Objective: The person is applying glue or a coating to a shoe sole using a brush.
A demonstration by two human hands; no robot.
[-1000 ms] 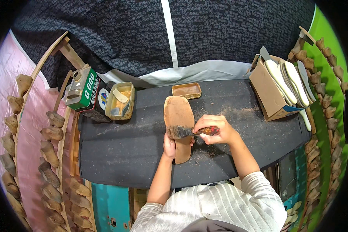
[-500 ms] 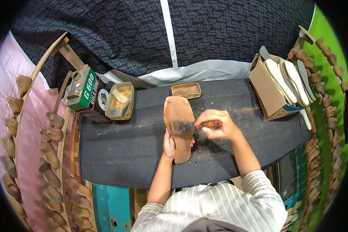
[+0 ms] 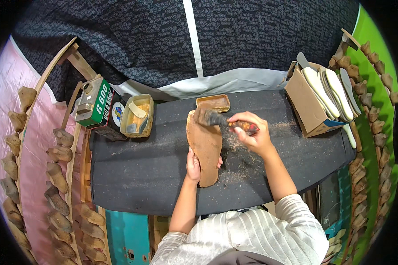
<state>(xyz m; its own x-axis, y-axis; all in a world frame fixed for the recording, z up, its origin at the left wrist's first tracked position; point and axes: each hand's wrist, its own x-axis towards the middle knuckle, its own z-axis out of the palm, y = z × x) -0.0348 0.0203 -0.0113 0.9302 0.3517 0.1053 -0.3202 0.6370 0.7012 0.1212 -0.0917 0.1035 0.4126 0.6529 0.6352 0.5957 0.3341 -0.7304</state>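
sole (image 3: 209,152) is resting in cupped left hand (image 3: 193,167), curled right hand (image 3: 253,132) gripping brush (image 3: 216,118) over its far end; overpressing may tip it.

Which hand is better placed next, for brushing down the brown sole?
Probably the right hand: it holds the brush at the far end of the brown sole. The left hand seems occupied, supporting the sole from below.

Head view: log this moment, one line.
left hand: grips tan sole | right hand: holds brush by handle | bristles: over sole's far end
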